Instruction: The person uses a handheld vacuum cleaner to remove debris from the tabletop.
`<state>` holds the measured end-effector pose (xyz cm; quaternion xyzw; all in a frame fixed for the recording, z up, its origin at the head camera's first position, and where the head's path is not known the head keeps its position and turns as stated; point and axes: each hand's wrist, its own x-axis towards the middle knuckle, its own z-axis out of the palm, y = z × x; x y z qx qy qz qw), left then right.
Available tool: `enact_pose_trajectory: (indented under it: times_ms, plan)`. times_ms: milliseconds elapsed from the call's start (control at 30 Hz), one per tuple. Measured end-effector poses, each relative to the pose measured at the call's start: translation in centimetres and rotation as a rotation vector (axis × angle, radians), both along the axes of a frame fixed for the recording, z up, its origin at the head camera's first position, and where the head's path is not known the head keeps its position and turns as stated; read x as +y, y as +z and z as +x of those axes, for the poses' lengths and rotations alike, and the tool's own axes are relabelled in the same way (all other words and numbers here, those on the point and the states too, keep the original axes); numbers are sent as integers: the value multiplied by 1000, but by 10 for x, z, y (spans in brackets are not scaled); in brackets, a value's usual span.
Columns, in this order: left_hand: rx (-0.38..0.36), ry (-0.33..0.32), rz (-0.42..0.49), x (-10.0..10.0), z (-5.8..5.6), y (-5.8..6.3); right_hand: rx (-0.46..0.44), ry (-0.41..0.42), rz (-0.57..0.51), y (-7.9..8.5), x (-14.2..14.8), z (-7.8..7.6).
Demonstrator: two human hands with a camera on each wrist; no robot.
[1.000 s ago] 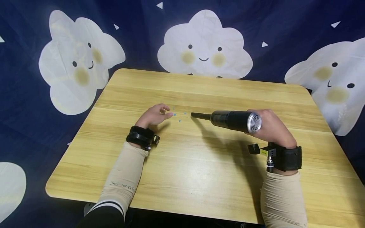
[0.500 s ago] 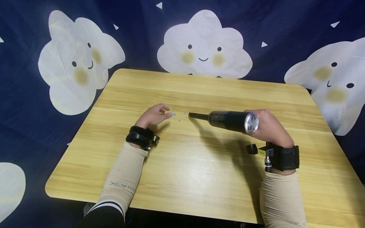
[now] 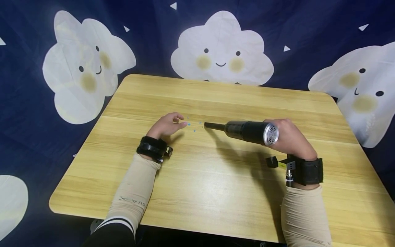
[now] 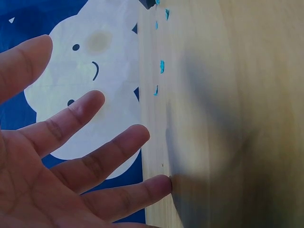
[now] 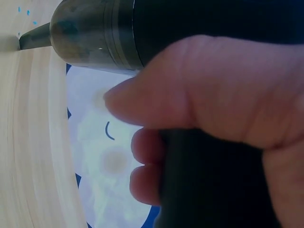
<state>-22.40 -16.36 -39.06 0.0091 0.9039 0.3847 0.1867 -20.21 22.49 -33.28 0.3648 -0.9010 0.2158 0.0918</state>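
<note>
My right hand (image 3: pixel 291 139) grips the handle of a black handheld vacuum cleaner (image 3: pixel 253 132), its fingers curled round it in the right wrist view. The vacuum's narrow nozzle (image 3: pixel 215 126) points left and down at the tabletop, its tip just right of several tiny blue scraps (image 3: pixel 194 130). Those scraps (image 4: pixel 162 66) also show in the left wrist view. On their other side is my left hand (image 3: pixel 166 124), fingers relaxed and spread, holding nothing. Its thumb tip lies close to one scrap in the head view; whether they touch I cannot tell.
A light wood-grain table (image 3: pixel 197 192) with rounded corners lies under both hands. Behind it hangs a dark blue cloth (image 3: pixel 148 34) printed with white smiling clouds. Both wrists wear black straps (image 3: pixel 152 147) with small cameras.
My right hand has shifted slightly left with the vacuum cleaner, bringing the nozzle tip nearer the blue scraps. In the last half second it barely moves. The left hand stays in place.
</note>
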Motion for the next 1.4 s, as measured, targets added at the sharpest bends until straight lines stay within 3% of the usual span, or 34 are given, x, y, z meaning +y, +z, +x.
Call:
enact_pose_trajectory:
  times_ms: [833,1133,1400]
  plan:
    - [-5,-9,-2,0,-2,-1,-150,-13,5,1,2,1]
    - [5,-8,-3,0,-2,-1,-119,7,-13,-2,5,-2]
    - [-3,-4,-3,-2,-2,-1,-79,-33,-30,-7,4,-5]
